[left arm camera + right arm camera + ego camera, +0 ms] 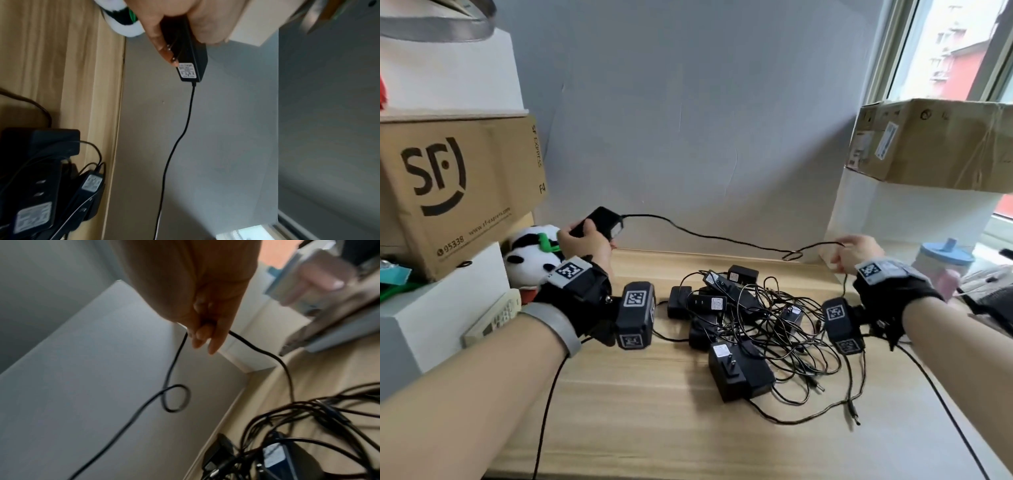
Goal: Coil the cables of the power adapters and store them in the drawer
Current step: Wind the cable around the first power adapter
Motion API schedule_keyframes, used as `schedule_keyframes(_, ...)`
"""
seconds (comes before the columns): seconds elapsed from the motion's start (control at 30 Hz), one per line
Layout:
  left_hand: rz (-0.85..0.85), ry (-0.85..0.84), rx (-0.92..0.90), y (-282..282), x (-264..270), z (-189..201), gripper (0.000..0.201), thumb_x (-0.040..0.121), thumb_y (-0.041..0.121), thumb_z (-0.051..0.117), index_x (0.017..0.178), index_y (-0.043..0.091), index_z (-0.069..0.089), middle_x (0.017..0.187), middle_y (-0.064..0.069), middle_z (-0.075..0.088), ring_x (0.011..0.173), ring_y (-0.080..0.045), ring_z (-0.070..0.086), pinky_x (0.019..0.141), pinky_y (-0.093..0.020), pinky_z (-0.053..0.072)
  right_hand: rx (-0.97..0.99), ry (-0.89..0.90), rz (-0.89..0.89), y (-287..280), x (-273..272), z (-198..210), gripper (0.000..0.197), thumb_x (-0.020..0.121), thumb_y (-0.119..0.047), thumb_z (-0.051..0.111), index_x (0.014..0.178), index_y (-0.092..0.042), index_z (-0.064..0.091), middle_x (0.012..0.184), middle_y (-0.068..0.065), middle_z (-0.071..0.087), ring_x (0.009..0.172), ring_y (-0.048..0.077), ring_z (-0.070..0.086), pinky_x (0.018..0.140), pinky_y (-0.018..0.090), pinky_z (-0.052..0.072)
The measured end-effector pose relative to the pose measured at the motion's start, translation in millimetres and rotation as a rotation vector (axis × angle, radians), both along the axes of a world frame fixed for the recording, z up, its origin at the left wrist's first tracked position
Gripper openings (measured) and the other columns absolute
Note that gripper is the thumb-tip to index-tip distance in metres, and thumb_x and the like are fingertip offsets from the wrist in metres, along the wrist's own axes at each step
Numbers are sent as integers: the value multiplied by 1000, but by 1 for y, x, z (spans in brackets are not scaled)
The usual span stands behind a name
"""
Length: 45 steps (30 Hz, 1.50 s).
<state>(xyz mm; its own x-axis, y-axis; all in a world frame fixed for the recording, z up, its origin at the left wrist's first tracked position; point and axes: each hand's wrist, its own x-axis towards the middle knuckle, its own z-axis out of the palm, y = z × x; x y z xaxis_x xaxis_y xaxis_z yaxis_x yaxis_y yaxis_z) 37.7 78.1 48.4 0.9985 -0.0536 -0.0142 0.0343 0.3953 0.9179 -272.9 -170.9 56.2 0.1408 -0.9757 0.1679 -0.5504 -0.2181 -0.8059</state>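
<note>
My left hand grips a black power adapter raised above the wooden table's back left. Its thin black cable stretches rightward in the air, with a small loop near its far end. My right hand pinches that cable at the back right; the rest hangs down toward the table. A tangled pile of several black adapters and cables lies on the table between my arms. No drawer is in view.
An SF cardboard box and a panda plush stand at the left. Another cardboard box sits on a white ledge at the right, with a blue-lidded cup below it. The grey wall is close behind.
</note>
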Motion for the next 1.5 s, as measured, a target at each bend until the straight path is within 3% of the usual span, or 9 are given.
schedule_keyframes(0.1,126,29,-13,7,19,0,25,97,16,48,119,5,49,109,-14,57,68,-29,62,67,-39,56,139,-102,-95,-32,-36,-32,30,92,-11,50,118,3,57,79,9,61,38,5,58,58,28,51)
schedule_keyframes(0.27,-31,-14,-47,0,9,-7,28,96,16,52,120,3,49,118,-18,56,66,-20,58,46,-22,52,209,314,-107,-46,-31,-60,36,88,-4,53,123,2,55,125,18,58,110,30,59,85,32,51)
schedule_keyframes(0.43,-316,-4,-106,-24,-39,-4,26,90,16,62,108,8,45,118,-19,55,76,-25,62,47,-23,55,-27,313,109,24,26,-30,41,88,-10,49,129,-11,51,129,12,55,117,29,52,101,37,41)
schedule_keyframes(0.67,-502,-63,-96,-58,-86,0,24,94,13,56,115,6,47,123,-20,53,78,-23,63,54,-26,57,318,-285,748,104,89,-1,39,99,-40,33,118,-14,55,92,5,71,94,22,66,91,34,45)
schedule_keyframes(0.77,-508,-29,-156,-69,-87,0,19,95,7,51,114,5,48,127,-21,49,90,-30,59,52,-25,57,182,-327,712,101,95,-8,30,102,-24,35,100,-6,60,57,1,53,55,18,53,67,32,46)
schedule_keyframes(0.9,-631,191,-308,-82,-83,2,20,92,2,55,110,-6,50,113,-27,54,80,-31,60,55,-32,58,-72,-357,453,73,102,-28,19,99,-11,39,95,-10,57,58,-4,43,49,11,36,46,25,33)
schedule_keyframes(1.03,-846,318,-454,-99,-91,16,9,89,0,59,91,-6,53,100,-25,56,83,-32,59,61,-36,58,-255,-163,410,63,116,-35,26,99,-16,39,109,-19,62,58,-5,54,44,1,46,49,19,38)
schedule_keyframes(1.13,-826,166,-378,-119,-89,15,10,89,2,60,85,-5,55,88,-19,60,78,-27,61,66,-32,58,-380,143,509,61,129,-36,29,99,-19,36,115,-16,60,73,1,63,68,17,61,66,32,49)
schedule_keyframes(1.5,-929,87,-130,-132,-61,-38,28,88,26,61,107,5,61,97,-15,64,82,-26,53,53,-28,31,-466,734,694,62,144,-40,31,95,-15,41,65,-23,40,86,7,61,82,30,59,66,33,40)
